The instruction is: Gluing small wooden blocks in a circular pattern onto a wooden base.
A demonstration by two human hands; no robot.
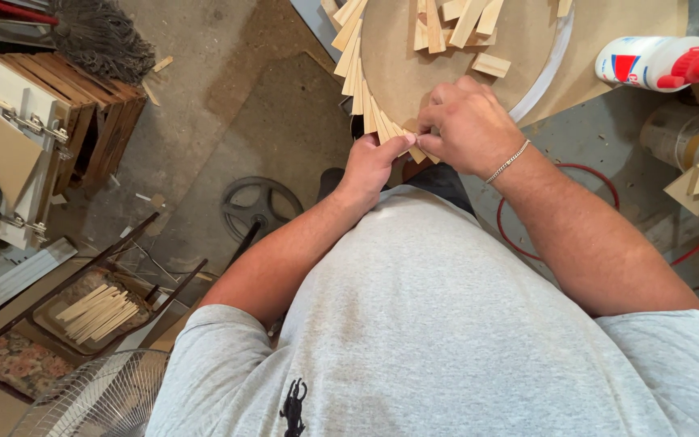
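Wooden strips [95,311] in tray [58,336]

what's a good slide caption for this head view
Both hands press a small wooden strip onto the round board edge.

White glue bottle [649,63] lying at upper right, red nozzle, red-and-blue label [626,68]

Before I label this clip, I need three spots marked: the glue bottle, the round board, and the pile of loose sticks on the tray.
glue bottle [637,61], head view, on its white body.
round board [402,69], head view, on its bare middle.
pile of loose sticks [97,311], head view, mid-bundle on the tray at lower left.
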